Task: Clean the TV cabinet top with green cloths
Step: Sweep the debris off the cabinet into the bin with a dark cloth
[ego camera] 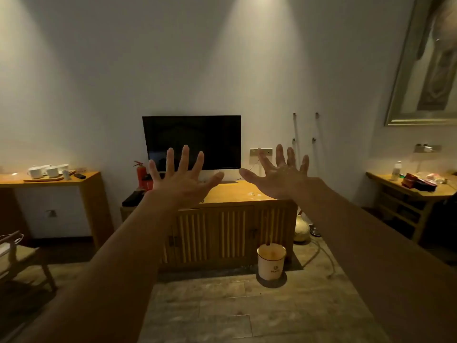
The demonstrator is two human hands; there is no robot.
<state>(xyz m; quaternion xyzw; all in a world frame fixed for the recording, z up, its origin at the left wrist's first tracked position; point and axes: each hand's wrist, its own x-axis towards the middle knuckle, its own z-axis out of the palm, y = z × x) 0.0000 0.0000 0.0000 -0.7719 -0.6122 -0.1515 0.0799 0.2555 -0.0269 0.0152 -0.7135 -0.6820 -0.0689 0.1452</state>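
Both arms are stretched forward at chest height, backs of the hands toward the wearer. Left hand: fingers straight and spread wide apart, thumb out to the side, holding nothing and touching nothing. Right hand: fingers likewise straight and fanned apart, thumb extended toward the left hand, holding nothing. The two thumbs are near each other but apart. The TV cabinet stands against the far wall beyond the hands, its slatted doors closed; the cabinet top shows between the two hands, with a few pale specks near its right end and a dark flat object at its left end. The television stands above it, screen dark. A red fire extinguisher stands at the cabinet's left rear. A pale bucket sits on the floor in front of the cabinet.
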